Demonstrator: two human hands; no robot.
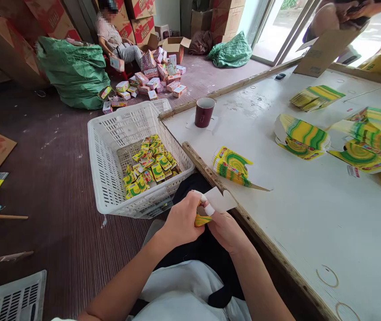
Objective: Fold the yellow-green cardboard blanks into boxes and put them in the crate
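Note:
Over my lap, at the table's edge, both hands grip one small yellow-and-green cardboard carton (222,199), part-folded, its white inner flap turned up. My left hand (183,218) has its fingers curled round the carton's left side. From the right, my right hand (228,229) pinches its lower edge; white tape or a wrap shows around fingertips between the hands. Just beyond lies a fanned stack of flat carton blanks (232,165) on the white table (297,214). To the left, a white plastic basket (105,165) holds many small yellow-green cartons (157,171).
A maroon mug (204,113) stands near the table's wooden rim (203,167). More blanks (305,138) lie at the right. On the floor are a green sack (73,73) and a pile of boxes (157,76), with a seated person (115,38) beside it. Another person (335,20) is beyond the table.

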